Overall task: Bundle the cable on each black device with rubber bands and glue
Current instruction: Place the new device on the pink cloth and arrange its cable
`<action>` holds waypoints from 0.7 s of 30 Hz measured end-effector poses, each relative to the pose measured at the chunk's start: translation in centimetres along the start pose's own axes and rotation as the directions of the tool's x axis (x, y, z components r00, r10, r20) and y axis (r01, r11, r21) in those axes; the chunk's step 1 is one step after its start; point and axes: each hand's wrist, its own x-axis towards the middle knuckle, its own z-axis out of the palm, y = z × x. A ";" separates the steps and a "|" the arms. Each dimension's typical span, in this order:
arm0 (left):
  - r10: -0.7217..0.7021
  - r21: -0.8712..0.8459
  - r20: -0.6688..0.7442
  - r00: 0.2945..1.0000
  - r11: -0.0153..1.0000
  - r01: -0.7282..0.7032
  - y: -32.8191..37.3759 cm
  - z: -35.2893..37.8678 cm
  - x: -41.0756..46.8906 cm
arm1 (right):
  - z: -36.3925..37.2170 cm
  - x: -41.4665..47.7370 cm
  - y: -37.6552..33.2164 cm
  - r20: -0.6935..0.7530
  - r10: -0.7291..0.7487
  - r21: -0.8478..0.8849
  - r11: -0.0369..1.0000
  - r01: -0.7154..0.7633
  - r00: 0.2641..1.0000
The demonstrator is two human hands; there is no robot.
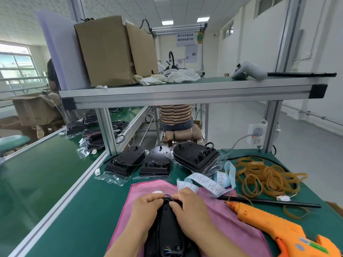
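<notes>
On the pink fabric cloth (232, 225), left hand (146, 206) and right hand (189, 206) pinch the thin cable (168, 195) of the long black plastic device (167, 229), seemingly unbanded and unglued; three more black devices (126, 162) beyond the cloth wait.

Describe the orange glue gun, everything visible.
The glue gun is orange plastic with vent slots on the body and coloured stickers near the handle. It lies on its side at the right of the green table, nozzle pointing forward-left with the tip over the edge of the pink cloth. A black rod lies just beyond it. Its rear is cut off by the frame. Neither the left hand nor the right hand touches it; both hold the black device.
</notes>
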 end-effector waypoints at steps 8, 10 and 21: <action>0.119 0.066 0.008 0.993 0.991 -0.120 -0.7 -0.3 -0.2 | 0.1 0.3 0.0 0.063 -0.228 -0.210 0.949 0.237 0.972; 0.141 0.108 -0.001 0.990 0.984 -0.140 -0.6 -0.2 0.0 | 0.0 0.3 0.2 0.037 -0.167 -0.136 0.976 0.170 0.985; 0.335 0.328 -0.067 0.940 0.897 -0.297 -0.8 -0.3 -0.9 | -2.4 0.6 0.8 -0.085 0.065 0.038 0.997 -0.062 0.994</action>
